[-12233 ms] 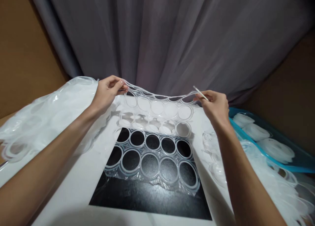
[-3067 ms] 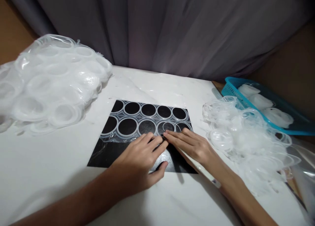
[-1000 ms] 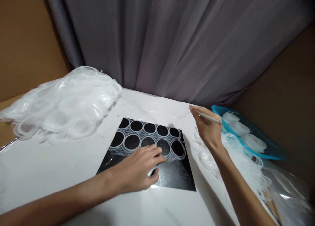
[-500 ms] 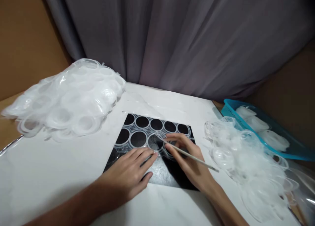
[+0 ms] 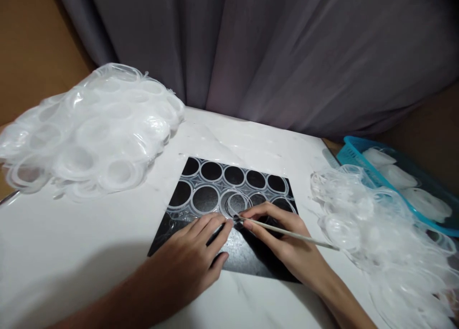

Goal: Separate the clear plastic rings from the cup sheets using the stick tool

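A black board (image 5: 247, 262) lies on the white table. Over its far half is a clear plastic sheet with rows of round openings (image 5: 221, 188), each edged by a whitish ring. One thin ring (image 5: 239, 194) sits off-centre over an opening in the second row. My left hand (image 5: 195, 250) rests flat on the sheet's near edge, fingers stretched out. My right hand (image 5: 287, 238) pinches a thin pale stick (image 5: 304, 237) near its tip, which is at the near edge of that opening, close to the left fingertips. The tip's exact shape is too small to make out.
A large pile of clear plastic sheets with round openings (image 5: 93, 133) lies at the left. Thin loose plastic scraps (image 5: 380, 233) are heaped at the right. Behind them stands a blue basket (image 5: 353, 149) holding white bundles (image 5: 426, 203). A grey curtain (image 5: 229, 47) hangs along the back.
The stick's tip has moved toward me, down to the opening's near edge, with my right hand. A thin ring now shows displaced over that opening. My left hand stays in place; the view has shifted slightly.
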`<state>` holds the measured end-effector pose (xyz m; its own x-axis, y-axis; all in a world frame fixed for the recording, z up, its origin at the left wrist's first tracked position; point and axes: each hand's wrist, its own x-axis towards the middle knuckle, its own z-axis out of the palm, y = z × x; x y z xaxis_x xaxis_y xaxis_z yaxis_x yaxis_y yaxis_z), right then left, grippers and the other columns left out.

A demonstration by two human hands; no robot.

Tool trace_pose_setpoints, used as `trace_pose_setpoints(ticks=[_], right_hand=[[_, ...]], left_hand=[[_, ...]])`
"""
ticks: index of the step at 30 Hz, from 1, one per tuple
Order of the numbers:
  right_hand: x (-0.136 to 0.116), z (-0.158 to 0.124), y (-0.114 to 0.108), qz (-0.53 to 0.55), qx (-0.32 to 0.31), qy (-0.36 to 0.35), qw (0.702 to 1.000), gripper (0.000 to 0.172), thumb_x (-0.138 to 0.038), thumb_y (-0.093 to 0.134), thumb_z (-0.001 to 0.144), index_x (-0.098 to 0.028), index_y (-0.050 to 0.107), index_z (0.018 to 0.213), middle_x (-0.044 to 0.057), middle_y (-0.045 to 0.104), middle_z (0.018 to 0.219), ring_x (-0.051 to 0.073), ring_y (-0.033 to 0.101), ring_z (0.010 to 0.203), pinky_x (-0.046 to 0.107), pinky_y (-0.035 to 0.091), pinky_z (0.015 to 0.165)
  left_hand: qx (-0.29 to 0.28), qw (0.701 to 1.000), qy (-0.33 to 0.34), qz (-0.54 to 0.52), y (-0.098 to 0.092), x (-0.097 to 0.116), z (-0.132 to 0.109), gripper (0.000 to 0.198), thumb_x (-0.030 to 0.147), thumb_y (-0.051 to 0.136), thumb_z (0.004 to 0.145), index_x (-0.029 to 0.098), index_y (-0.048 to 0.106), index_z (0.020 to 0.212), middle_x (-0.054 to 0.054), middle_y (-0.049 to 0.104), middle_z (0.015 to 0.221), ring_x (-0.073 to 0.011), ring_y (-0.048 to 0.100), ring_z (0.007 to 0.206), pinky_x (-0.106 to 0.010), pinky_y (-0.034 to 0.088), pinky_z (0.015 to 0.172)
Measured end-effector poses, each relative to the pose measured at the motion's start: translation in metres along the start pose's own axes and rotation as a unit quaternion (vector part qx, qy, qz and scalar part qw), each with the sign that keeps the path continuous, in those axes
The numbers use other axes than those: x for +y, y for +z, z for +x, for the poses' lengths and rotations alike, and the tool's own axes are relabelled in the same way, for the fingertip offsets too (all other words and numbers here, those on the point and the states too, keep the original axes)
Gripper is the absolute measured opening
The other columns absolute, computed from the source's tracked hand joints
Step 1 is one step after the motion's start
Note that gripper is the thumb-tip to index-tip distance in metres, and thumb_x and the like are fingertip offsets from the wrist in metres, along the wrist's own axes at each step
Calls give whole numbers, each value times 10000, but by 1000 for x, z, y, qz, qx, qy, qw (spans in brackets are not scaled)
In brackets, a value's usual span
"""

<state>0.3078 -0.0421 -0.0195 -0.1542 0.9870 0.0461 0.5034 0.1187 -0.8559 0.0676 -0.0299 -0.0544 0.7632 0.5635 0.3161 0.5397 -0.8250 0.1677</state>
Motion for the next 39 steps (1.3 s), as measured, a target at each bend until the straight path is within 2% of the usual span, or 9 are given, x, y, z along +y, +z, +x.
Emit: trace_pose_setpoints(ticks=[6, 14, 24, 33, 36, 39], right_hand=[[-4, 0, -3, 15, -19, 12, 1000, 104, -370, 703, 997, -304, 772, 1036, -19, 787, 1045, 164, 735, 975, 284, 551, 895], [2, 0, -9, 21, -3, 29, 999, 101, -376, 715, 991, -316, 766, 1054, -24, 785, 1065, 170, 743, 981, 289, 560, 882], [-2, -3, -7, 0, -27, 0, 1000, 86, -350, 705, 1000, -324, 768, 1052, -18, 771, 1080, 175, 722, 1016, 309, 548, 922], [0, -1, -5, -12, -27, -12, 999, 92, -336, 699, 1005, -307, 763, 1066, -4, 774, 1090, 185, 728, 1023, 326, 559, 936], [1, -3, -4, -33, -33, -44, 998, 107, -280, 676, 1021, -298, 745, 1101, 4, 767, 1121, 184, 718, 1042, 329, 560, 948], [1, -4, -3, -64, -48, -140, 987, 212, -167, 623, 1037, -270, 718, 1196, 41, 754, 1193, 191, 697, 1079, 347, 556, 958]], left_hand=[[2, 1000, 1, 6, -1, 0, 2, 478, 207, 585, 989, 94, 520, 1448, -130, 670, 1357, -305, 643, 1244, -446, 550, 1036], [3, 1000, 14, 15, -1, -2, 0, 461, 238, 550, 1028, 92, 512, 1463, -115, 659, 1364, -283, 614, 1245, -422, 495, 1055], [-22, 999, 12, 25, -1, -1, 0, 483, 288, 533, 1063, 83, 501, 1500, -119, 641, 1378, -279, 578, 1271, -414, 437, 1095], [-24, 999, 16, 30, -3, -1, 2, 458, 293, 502, 1078, 75, 531, 1479, -126, 657, 1353, -290, 595, 1221, -419, 443, 1052], [-26, 999, 23, 33, -4, -1, 3, 450, 281, 491, 1079, 59, 534, 1468, -135, 660, 1347, -298, 597, 1206, -429, 447, 1045], [-36, 999, 25, 22, -6, -2, 4, 433, 265, 469, 1080, 62, 534, 1457, -139, 650, 1345, -308, 593, 1197, -441, 458, 1035]])
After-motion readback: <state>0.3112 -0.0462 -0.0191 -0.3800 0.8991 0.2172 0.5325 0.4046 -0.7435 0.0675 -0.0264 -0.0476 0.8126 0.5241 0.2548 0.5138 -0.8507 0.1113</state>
